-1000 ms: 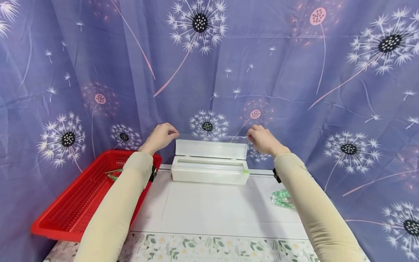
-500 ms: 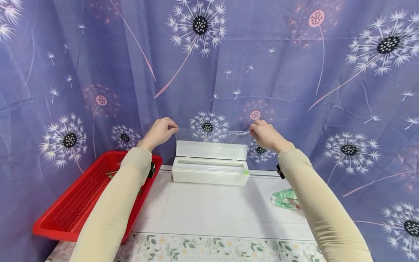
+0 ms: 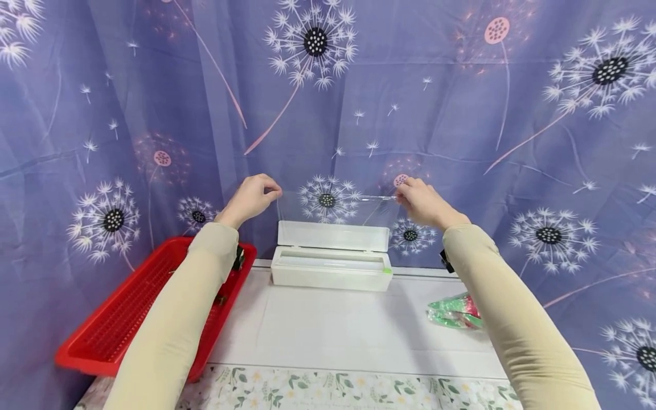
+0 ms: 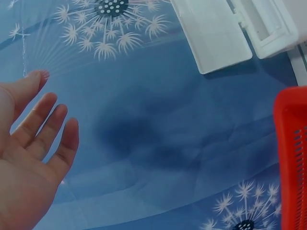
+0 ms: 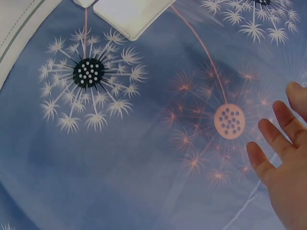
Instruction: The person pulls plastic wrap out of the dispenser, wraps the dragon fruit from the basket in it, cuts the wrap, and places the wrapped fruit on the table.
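Dandelion-print purple curtain backs a white table [image 3: 338,330]. At far left sits a red basket [image 3: 123,319]. The left hand [image 3: 251,198] and the right hand [image 3: 422,203] each pinch a top corner of clear film [image 3: 338,210], drawn up taut from the open white dispenser box [image 3: 331,267] below. Pulling looks well along; cutting seemingly remains. A green packet [image 3: 453,312] lies right.
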Demonstrator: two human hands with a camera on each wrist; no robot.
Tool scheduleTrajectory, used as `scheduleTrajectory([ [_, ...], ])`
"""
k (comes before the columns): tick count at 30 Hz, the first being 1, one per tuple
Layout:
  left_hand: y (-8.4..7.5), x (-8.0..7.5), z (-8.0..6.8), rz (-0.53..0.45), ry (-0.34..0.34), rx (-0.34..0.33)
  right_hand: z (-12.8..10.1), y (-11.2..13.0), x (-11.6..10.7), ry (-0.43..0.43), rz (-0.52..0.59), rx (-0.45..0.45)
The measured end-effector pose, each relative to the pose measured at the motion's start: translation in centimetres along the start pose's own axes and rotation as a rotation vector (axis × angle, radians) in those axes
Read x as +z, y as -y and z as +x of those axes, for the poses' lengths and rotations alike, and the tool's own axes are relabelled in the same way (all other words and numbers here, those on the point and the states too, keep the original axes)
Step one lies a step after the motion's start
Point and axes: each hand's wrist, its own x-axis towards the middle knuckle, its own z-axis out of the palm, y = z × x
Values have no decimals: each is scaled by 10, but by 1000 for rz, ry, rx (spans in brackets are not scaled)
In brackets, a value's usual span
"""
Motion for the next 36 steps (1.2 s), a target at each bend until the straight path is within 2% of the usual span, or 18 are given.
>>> scheduleTrajectory([
  [6, -7, -8, 3, 22, -15, 30, 3, 0, -10, 5, -18, -8],
  [16, -18, -20, 17, 66, -24, 45, 4, -4, -28, -2, -34, -3],
  [21, -19, -27, 18, 84, -12, 51, 7, -2, -37, 15, -32, -3],
  [27, -25, -38, 20, 131, -8, 75, 11, 1, -48, -15, -59, -32],
  [36, -34, -52, 24, 132, -33, 58, 15, 1, -62, -18, -49, 4],
])
